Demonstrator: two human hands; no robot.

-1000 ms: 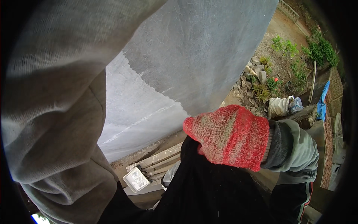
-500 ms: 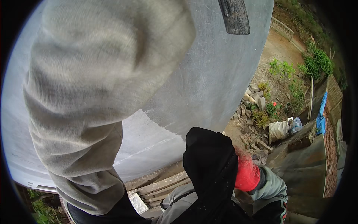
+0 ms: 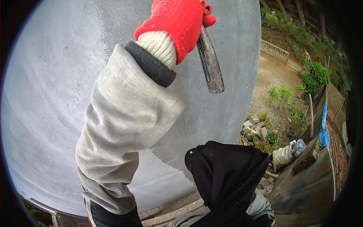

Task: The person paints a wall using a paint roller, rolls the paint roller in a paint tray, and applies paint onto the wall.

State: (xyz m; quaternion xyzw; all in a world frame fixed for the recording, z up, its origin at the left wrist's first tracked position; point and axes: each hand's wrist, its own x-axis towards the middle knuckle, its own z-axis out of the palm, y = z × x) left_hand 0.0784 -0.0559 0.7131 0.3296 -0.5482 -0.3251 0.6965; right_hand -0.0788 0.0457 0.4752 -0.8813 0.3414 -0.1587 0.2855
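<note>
My left hand [image 3: 174, 24], in a red glove with a white ribbed cuff, is raised in front of a grey plastered wall [image 3: 121, 22]. It is closed on a tool with a dark, worn wooden handle [image 3: 211, 68], which sticks out below the fingers. The working end of the tool is beyond the upper edge. My left arm wears a grey sleeve [image 3: 128, 106] with a dark cuff. Black cloth [image 3: 230, 174] hangs at the lower middle and covers part of my right sleeve [image 3: 261, 204]. My right hand is hidden.
Wooden planks [image 3: 174, 213] lie below the wall. Far down on the right are a dirt yard [image 3: 278, 72], rubble stones [image 3: 257, 128], plants [image 3: 280, 94], a white sack [image 3: 283, 157], a blue tarp [image 3: 324, 128] and a sloping dark surface [image 3: 306, 185].
The view has shifted, bringing my left glove and more of the tool handle into sight. The black cloth has spread rightward, and my red-gloved right hand has gone out of sight.
</note>
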